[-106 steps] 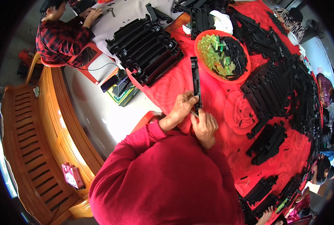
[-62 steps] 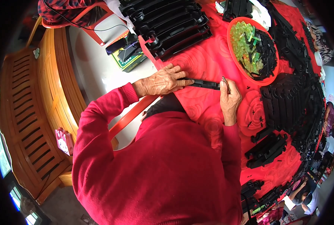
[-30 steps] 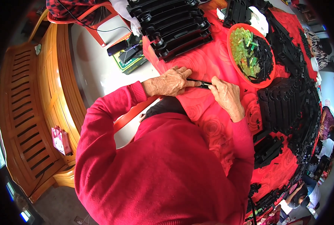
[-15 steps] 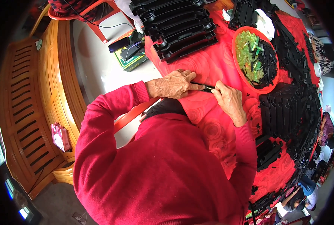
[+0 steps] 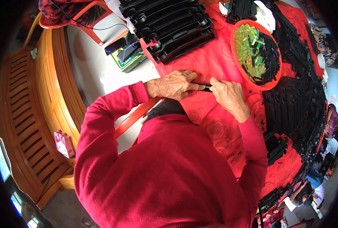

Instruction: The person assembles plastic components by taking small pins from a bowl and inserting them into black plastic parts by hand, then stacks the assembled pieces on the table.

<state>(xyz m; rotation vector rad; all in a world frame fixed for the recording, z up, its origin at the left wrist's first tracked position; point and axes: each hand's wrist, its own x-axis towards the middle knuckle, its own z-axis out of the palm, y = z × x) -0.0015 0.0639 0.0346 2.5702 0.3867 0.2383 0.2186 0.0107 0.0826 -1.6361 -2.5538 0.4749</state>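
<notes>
Black plastic piece (image 5: 206, 87) lies between your two hands, over the near edge of the rose-patterned red cloth (image 5: 215, 129). In the head view, your left hand (image 5: 173, 85) is palm-down around it, grasping it and covering its left end. Your right hand (image 5: 229, 97) has thumb and fingers drawn together at the other end; whether they grip the piece itself or something else, you cannot tell. Beyond, stacked black parts (image 5: 172, 32) sit left of a red bowl (image 5: 267, 87) with yellow-green and black bits.
</notes>
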